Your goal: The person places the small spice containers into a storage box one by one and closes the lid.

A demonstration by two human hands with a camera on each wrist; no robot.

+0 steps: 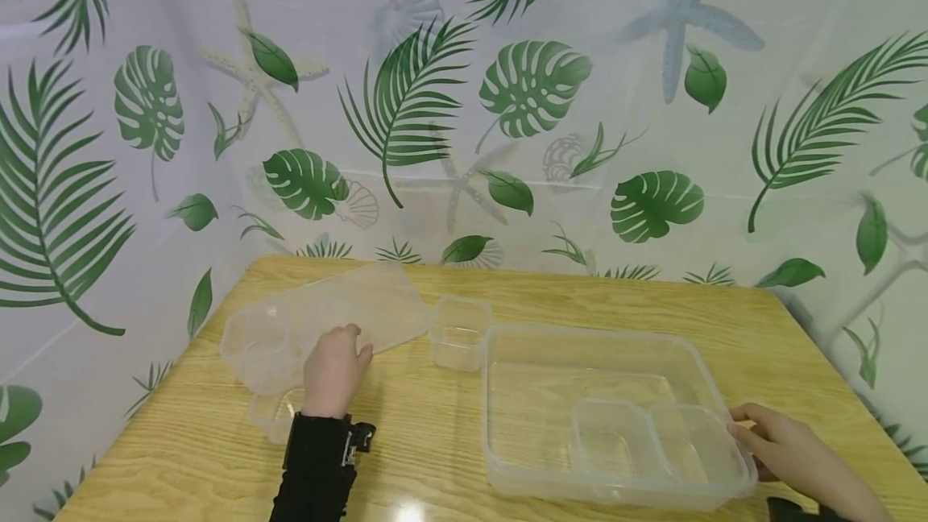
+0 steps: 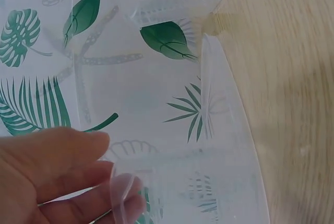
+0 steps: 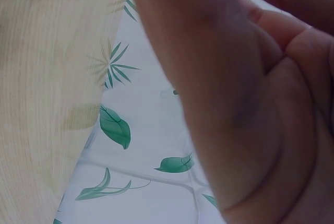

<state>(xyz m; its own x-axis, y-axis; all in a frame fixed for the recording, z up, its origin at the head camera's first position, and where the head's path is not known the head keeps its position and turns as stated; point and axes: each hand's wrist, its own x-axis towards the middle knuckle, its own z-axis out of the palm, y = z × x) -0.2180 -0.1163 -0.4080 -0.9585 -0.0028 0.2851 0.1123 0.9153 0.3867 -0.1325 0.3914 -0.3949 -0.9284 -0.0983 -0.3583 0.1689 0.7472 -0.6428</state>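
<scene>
My left hand point(image 1: 335, 373) is over the left side of the table, its fingers loosely bent beside translucent plastic containers point(image 1: 264, 337). In the left wrist view, fingertips show through the wall of a clear container point(image 2: 188, 192), while the thumb stands off it. My right hand point(image 1: 786, 445) touches the right end of a large clear plastic box point(image 1: 580, 333) with its fingertips at the rim. Inside that box, two small clear containers point(image 1: 616, 437) sit side by side near the front right. In the right wrist view, the right hand's fingers point(image 3: 203, 104) fill much of the picture.
A large translucent lid point(image 1: 377, 304) lies at the back left. Between it and the box stands another small clear container point(image 1: 460, 337). A further clear piece point(image 1: 268, 413) is close to the left wrist. The wooden table point(image 1: 428, 441) meets a leaf-patterned cloth point(image 1: 435, 216) behind.
</scene>
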